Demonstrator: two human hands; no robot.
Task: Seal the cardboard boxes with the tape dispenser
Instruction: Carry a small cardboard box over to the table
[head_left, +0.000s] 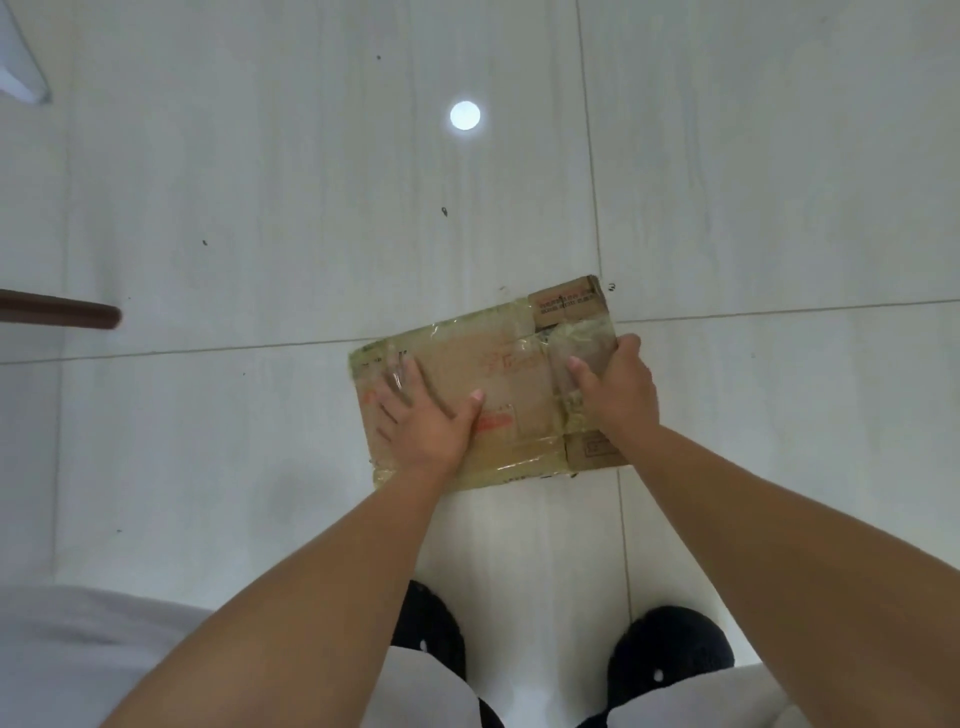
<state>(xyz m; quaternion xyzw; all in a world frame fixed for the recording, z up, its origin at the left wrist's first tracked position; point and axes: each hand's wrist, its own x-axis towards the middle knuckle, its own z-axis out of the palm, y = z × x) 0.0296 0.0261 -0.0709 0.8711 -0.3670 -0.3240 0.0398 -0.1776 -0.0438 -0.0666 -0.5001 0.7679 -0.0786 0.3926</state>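
Box (498, 384) reads light, stiff, tape-slick to me; left hand (423, 415) pressing fingers splayed; right hand (618, 389) fingers curled on its right edge; I'd grip edges.

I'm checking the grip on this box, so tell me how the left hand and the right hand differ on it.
The left hand lies flat on the top face of the cardboard box, fingers spread and straight; the right hand curls round the box's right edge and grips it. The left hand sits toward the box's left half, the right hand at its right end. Both are bare and touch the same taped box on the floor.
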